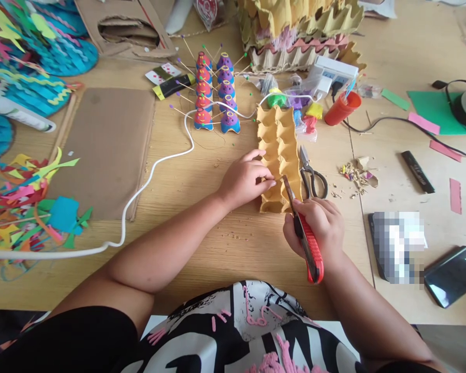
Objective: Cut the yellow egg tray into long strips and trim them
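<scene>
A yellow egg carton piece (269,134) with two rows of cups lies lengthwise in front of me on the wooden table. My left hand (246,178) holds its left edge, fingers bent over the side and a fingertip near the middle. In my right hand (320,225) is a red utility knife (312,246), gripped by the handle. Its blade is out and points at the ridge between the two rows. Black-handled scissors (314,176) rest beside the carton's right edge.
Painted carton caterpillars (204,90) stand beyond my left hand, with a white cable (155,166) running past. Egg trays (295,52) are stacked at the back. A red cup (341,109), power strip (336,67) and phone (454,277) sit rightward; cardboard (101,150) and paper scraps (23,202) leftward.
</scene>
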A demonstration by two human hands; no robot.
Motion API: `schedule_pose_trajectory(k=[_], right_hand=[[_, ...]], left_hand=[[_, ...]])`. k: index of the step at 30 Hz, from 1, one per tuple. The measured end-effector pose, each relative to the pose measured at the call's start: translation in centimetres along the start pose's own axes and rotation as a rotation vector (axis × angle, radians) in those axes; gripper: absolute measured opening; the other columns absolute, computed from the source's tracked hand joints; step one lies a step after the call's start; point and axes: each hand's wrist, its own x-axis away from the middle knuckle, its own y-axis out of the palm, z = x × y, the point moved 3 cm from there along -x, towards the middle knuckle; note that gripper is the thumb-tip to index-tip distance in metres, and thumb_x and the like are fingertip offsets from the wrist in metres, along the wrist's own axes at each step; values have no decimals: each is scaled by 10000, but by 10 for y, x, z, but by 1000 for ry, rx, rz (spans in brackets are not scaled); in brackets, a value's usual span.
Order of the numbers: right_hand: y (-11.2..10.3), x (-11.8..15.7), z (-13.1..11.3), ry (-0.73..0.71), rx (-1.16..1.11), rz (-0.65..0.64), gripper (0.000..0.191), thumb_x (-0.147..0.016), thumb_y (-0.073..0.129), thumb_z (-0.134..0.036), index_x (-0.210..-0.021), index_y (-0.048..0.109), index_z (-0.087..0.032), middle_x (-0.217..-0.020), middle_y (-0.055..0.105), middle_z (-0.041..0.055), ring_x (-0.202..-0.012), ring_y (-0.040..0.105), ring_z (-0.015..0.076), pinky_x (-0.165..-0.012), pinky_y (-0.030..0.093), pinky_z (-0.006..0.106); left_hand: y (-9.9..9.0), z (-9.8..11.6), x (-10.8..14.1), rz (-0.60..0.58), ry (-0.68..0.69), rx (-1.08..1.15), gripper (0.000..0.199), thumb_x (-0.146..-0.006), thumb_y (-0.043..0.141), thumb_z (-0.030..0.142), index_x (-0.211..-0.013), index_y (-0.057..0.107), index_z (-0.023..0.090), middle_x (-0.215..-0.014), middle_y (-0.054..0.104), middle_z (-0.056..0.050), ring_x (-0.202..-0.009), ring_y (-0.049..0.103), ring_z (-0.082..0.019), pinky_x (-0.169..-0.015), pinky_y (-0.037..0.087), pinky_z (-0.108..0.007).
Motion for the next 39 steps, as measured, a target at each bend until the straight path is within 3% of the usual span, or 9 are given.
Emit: schedule_pose_trajectory(k=[9,16,31,39], right_hand=[[0,1,-1,18,-57,35,262,-791,659,-121,-1010,554,-218,-760,665,14,-611,570,179,-614,468,333],[-5,4,6,6,-76,158,303,-790,708,-144,-1047,568,-223,-758,651,-4,-614,587,170,-637,504,332],[2,2,7,35,15,-3,310,-801,692,-145,-1066,566,-244,-784,690,4,-663,629,190,-674,494,343],[-2,-1,-1,-3,-8,17,287,-803,675,-136,-1037,542,-235,-760,662,7,-644,598,192,-650,481,345]], left_hand=[[-2,0,-2,-3,-5,6,54,-863,790,230,-837,815,189,-799,781,-68,-1331,632,-355,-1091,543,-510],[-2,0,-2,-6,-15,10,66,-862,780,225,-805,800,198,-794,784,-54,-1339,627,-353,-1101,538,-511],[-1,-2,-1,-3,-6,2,52,-859,794,224,-814,804,201,-773,753,-62,-1332,635,-338,-1096,535,-505],[-1,-1,-1,-2,-9,8,80,-876,773,237,-817,810,196,-775,755,-62,-1335,627,-348,-1104,531,-499]])
